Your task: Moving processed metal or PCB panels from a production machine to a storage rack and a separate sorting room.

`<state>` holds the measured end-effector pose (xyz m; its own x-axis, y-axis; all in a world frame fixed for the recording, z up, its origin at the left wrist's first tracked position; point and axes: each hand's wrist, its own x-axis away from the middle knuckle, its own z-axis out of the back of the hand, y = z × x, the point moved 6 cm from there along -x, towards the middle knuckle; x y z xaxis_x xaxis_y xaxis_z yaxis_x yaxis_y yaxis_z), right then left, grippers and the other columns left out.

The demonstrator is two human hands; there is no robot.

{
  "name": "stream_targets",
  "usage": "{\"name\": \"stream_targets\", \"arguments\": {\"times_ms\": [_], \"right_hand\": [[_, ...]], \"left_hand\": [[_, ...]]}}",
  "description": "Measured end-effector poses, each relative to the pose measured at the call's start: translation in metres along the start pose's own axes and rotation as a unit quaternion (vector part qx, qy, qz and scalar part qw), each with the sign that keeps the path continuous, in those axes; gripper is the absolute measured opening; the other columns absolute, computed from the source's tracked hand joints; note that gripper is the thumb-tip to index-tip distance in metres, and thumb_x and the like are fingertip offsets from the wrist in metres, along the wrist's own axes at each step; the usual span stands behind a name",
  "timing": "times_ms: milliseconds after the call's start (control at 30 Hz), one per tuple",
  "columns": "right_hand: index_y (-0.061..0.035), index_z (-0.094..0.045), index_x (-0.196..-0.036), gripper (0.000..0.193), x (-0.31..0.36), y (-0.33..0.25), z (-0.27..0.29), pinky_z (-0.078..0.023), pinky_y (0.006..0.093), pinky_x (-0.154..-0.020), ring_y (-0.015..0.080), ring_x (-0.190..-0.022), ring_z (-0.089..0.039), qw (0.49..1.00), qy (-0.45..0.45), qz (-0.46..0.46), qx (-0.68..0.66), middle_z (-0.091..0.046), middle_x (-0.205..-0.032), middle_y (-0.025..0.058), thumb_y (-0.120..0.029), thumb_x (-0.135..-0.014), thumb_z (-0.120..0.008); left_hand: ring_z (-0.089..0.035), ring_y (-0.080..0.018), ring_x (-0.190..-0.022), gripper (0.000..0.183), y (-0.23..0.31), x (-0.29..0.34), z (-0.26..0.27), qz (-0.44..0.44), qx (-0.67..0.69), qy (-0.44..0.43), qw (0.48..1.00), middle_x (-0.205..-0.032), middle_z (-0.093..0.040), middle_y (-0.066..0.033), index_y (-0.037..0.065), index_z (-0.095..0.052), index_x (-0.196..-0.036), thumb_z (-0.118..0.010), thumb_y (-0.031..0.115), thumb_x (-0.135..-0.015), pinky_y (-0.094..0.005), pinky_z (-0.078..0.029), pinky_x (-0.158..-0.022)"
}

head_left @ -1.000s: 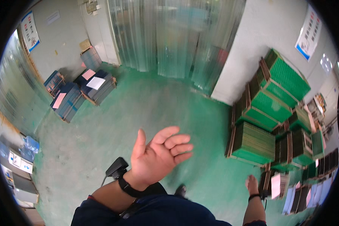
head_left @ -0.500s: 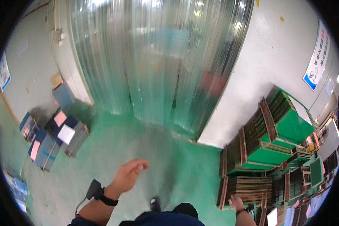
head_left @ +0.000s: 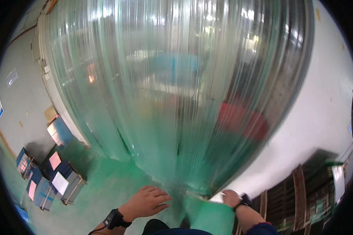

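Observation:
A wide curtain of clear plastic strips (head_left: 176, 98) fills most of the view, directly in front of me. My left hand (head_left: 145, 201) reaches forward with its fingers apart, its fingertips at the bottom of the strips; a black band sits on that wrist. My right hand (head_left: 230, 198) is low at the curtain's right lower edge, touching a strip there; I cannot tell whether it grips one. A black band is on that wrist too. Blurred blue and red shapes show through the plastic.
Bundled stacks of blue and grey flat goods (head_left: 51, 182) lie on the green floor (head_left: 106, 184) at the lower left. A white wall (head_left: 317, 129) runs right of the curtain. Dark and green stacks (head_left: 306, 196) stand at the lower right.
The curtain has come much nearer and now fills the view. Both hands have moved forward to its lower edge. The green stacks have slid toward the right rim.

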<state>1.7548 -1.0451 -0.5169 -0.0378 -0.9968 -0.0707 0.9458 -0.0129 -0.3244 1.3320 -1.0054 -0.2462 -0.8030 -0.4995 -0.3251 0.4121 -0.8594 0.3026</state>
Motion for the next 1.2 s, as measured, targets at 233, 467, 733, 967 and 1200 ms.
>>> {"name": "stream_targets", "arguments": {"times_ms": [233, 467, 733, 967, 1200], "right_hand": [[-0.0077, -0.066, -0.092, 0.014, -0.337, -0.202, 0.064, -0.05, 0.0469, -0.095, 0.0331, -0.103, -0.065, 0.876, 0.097, 0.455, 0.127, -0.068, -0.094, 0.0146, -0.012, -0.081, -0.058], [-0.0105, -0.076, -0.075, 0.019, -0.496, 0.03, 0.138, -0.048, 0.0467, -0.093, 0.032, -0.099, -0.067, 0.939, 0.067, 0.133, 0.309, -0.073, -0.088, 0.0127, -0.017, -0.078, -0.058], [-0.0084, -0.072, -0.084, 0.019, -0.417, 0.397, 0.224, -0.032, 0.055, -0.11, 0.0345, -0.113, -0.057, 0.849, 0.18, -0.265, 0.42, -0.066, -0.101, 0.0158, -0.022, -0.079, -0.058], [0.0029, -0.068, -0.094, 0.029, -0.518, 0.633, 0.278, -0.049, 0.0545, -0.084, 0.0461, -0.09, -0.063, 0.828, 0.229, -0.504, 0.087, -0.067, -0.093, 0.0268, -0.022, -0.098, -0.054], [-0.0036, -0.068, -0.118, 0.03, -0.934, 0.565, 0.308, -0.052, 0.0409, -0.094, 0.0346, -0.111, -0.066, 0.975, 0.097, -0.177, -0.092, -0.07, -0.115, 0.0204, -0.021, -0.097, -0.056]], "left_hand": [[-0.063, -0.026, -0.112, 0.027, -0.139, -0.18, -0.033, -0.109, 0.021, -0.003, 0.994, -0.115, -0.068, -0.0053, 0.014, -0.067, -0.114, -0.069, 0.026, -0.09, -0.0425, -0.049, -0.099], [-0.053, -0.0301, -0.129, 0.035, -0.302, -0.336, -0.052, -0.129, -0.03, -0.006, 0.991, -0.13, -0.061, -0.0069, 0.017, -0.066, -0.122, -0.071, 0.026, -0.088, -0.0467, -0.043, -0.109], [-0.051, -0.0363, -0.126, 0.027, -0.487, -0.445, -0.038, 0.136, -0.15, 0.143, 0.969, -0.124, -0.063, -0.0087, 0.014, -0.072, -0.103, -0.077, 0.02, -0.077, -0.0567, -0.036, -0.108], [-0.051, -0.0384, -0.126, 0.03, -0.534, -0.661, -0.078, 0.202, 0.044, 0.304, 0.93, -0.128, -0.06, -0.0176, 0.008, -0.071, -0.106, -0.077, 0.015, -0.077, -0.0515, -0.041, -0.107], [-0.055, -0.0286, -0.128, 0.045, -0.557, -0.921, -0.156, 0.113, 0.12, 0.107, 0.981, -0.134, -0.06, -0.0115, 0.014, -0.06, -0.133, -0.068, 0.031, -0.092, -0.0523, -0.034, -0.113]]}}
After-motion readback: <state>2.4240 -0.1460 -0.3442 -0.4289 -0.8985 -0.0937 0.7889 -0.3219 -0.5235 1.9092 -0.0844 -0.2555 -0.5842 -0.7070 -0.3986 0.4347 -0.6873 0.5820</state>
